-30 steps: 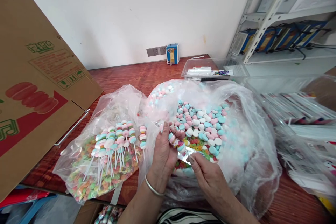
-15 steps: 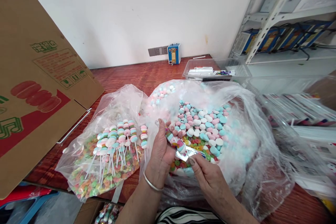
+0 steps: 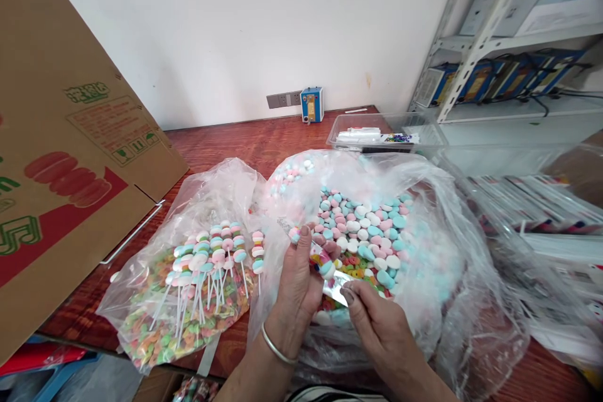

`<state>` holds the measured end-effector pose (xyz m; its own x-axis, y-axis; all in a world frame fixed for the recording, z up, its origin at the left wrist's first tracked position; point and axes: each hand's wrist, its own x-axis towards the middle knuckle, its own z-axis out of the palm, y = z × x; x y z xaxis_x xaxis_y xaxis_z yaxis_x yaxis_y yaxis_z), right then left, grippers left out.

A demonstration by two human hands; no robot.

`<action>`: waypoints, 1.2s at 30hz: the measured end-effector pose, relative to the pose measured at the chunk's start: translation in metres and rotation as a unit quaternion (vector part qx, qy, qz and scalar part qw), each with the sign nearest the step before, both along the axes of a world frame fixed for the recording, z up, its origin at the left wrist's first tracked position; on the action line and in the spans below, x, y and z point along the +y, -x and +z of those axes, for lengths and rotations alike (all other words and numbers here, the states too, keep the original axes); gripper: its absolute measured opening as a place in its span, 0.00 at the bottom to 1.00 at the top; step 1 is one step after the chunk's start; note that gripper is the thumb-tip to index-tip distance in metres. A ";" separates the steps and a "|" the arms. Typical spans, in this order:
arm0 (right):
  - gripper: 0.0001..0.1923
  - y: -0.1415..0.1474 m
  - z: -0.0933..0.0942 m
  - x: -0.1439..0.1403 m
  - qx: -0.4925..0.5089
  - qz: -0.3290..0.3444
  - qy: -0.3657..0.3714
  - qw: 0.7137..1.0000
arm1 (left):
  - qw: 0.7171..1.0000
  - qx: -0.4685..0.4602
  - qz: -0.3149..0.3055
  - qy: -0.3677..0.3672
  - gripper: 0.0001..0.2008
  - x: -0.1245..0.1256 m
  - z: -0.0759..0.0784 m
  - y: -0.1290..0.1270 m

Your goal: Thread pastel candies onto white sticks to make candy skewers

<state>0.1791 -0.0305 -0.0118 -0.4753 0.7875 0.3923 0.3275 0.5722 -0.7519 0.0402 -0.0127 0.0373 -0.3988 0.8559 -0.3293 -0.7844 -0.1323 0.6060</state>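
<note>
My left hand (image 3: 298,282), with a bracelet at the wrist, is closed around a candy skewer (image 3: 323,262) in a clear and silver wrapper (image 3: 336,287). Thumb and fingers of my right hand (image 3: 384,323) pinch the silver end of that wrapper. Both hands are over a large plastic bag (image 3: 438,320) of pink, white and blue marshmallows (image 3: 362,226) and ring-shaped gummies (image 3: 351,259). To the left, several candy skewers (image 3: 217,254) on white sticks lie on a clear bag of gummy rings (image 3: 164,339). The skewer's stick is hidden.
A tall cardboard box (image 3: 70,138) stands on the left. Behind the large bag is a clear plastic tray (image 3: 433,132), with a small blue device (image 3: 312,105) by the wall. A metal shelf (image 3: 471,69) and packs of flat printed packets (image 3: 532,201) are at the right.
The left thumb and fingers have shifted slightly along the wrapped candy skewer, covering a different part of it. Both hands still hold the wrapper. The view has tilted slightly upward.
</note>
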 end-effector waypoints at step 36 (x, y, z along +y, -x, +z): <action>0.09 0.005 -0.003 0.000 -0.009 0.012 0.020 1.000 | 0.987 -0.159 0.002 0.019 0.14 0.001 0.009 0.009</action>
<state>0.1739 -0.0309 -0.0144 -0.5010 0.7906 0.3520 0.3287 0.5501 -0.7677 0.0313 -0.0117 0.0461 -0.2737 0.8391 -0.4701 -0.9353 -0.1181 0.3336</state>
